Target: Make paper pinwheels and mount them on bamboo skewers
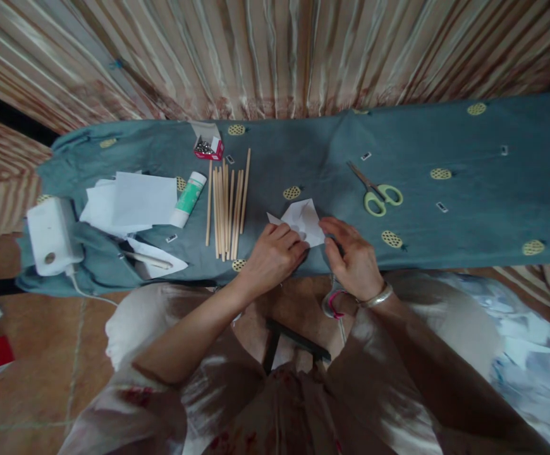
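Paper point(311, 222), tip leftward, long axis crosswise, left hand point(275, 254) pinching it, right hand point(353, 258) unclenched

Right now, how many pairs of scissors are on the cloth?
1. The light-green-handled scissors lie on the teal cloth, beyond the right hand and to its right.

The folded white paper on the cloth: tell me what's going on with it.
A person is handling the folded white paper with both hands: the left hand lies over its near left part, fingers curled, and the right hand is at its right edge. Scissors lie to the right on the cloth. To the left are wooden sticks, a green-and-white tube and more white sheets.
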The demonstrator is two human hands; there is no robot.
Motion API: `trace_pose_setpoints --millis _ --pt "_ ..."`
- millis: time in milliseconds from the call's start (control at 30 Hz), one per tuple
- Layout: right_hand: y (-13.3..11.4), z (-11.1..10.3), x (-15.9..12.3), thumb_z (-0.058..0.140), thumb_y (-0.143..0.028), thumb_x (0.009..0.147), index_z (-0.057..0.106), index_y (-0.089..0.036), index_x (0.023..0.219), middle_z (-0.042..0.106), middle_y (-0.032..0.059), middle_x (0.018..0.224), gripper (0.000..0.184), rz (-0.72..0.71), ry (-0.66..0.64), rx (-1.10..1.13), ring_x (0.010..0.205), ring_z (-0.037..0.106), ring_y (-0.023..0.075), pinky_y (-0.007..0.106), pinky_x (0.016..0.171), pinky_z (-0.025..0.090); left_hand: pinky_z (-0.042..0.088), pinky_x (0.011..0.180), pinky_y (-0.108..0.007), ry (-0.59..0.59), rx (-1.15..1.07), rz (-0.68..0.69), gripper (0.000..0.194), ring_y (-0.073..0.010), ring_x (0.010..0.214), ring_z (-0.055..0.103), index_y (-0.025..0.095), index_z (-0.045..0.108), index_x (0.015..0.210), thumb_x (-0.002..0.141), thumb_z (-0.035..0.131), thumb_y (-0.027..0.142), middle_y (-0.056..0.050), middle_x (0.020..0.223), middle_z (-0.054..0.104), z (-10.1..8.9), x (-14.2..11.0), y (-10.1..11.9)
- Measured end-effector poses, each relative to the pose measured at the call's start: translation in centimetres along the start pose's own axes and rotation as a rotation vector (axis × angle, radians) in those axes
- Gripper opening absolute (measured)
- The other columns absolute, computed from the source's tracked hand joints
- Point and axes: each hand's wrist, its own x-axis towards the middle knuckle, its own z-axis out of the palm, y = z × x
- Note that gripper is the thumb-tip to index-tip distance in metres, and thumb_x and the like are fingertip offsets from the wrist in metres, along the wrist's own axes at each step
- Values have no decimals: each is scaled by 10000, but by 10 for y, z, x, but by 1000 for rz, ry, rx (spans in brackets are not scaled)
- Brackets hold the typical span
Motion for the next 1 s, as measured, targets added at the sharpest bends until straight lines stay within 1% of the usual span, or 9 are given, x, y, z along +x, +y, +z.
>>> trace_pose_setpoints --millis 167,267,333,467,600,733,900,1000 --pt "4 -4 0 443 -171 896 661 -211 1153 677 109 1250 340 -1 6 10 1162 632 269 485 1021 496 377 732 -355 8 70 24 189 -207 825 557 138 677 893 962 507 184 -69 841 655 0 2 2" --pt "7 -9 1 482 -123 834 666 -220 1121 660 106 1275 355 1 -30 26 1156 632 266 472 1002 508 378 720 -354 1 97 33 159 -207 798 564 128 665 867 940 526 158 -64 815 646 -2 2 3" --pt "8 -12 1 524 -129 811 656 -228 1132 637 106 1306 361 -15 -66 37 1181 613 274 481 1010 499 380 711 -352 -2 99 41 161 -204 781 568 127 655 848 934 522 152 -60 800 640 -3 1 3" --pt "8 -14 1 586 -174 817 628 -233 1167 578 119 1380 357 -84 -146 62 1262 551 296 526 1050 450 392 716 -340 0 61 64 191 -188 768 578 136 643 841 951 490 164 -49 797 640 -7 -4 2" --pt "7 -14 -1 590 -169 824 630 -225 1138 557 135 1400 321 -121 -190 69 1289 527 295 530 1053 436 400 727 -324 31 56 75 202 -172 761 586 141 645 854 963 478 174 -34 789 640 -8 -9 2" --pt "6 -15 -1 592 -143 813 654 -217 1062 558 128 1406 268 -110 -208 95 1299 522 292 515 1067 420 401 730 -320 35 46 82 190 -170 774 593 137 642 865 962 482 168 -34 794 642 -9 -12 2" --pt "5 -15 -2 598 -135 813 688 -225 926 585 83 1391 170 -71 -218 143 1276 545 289 500 1054 437 403 732 -324 25 26 80 186 -176 797 596 139 637 869 963 478 158 -38 816 653 -8 -15 2" --pt "5 -14 -3 608 -139 826 699 -227 877 605 72 1370 136 -65 -214 161 1261 560 285 490 1049 445 406 733 -327 46 13 64 147 -182 809 591 142 642 933 961 508 196 -40 860 667 -8 -15 4"
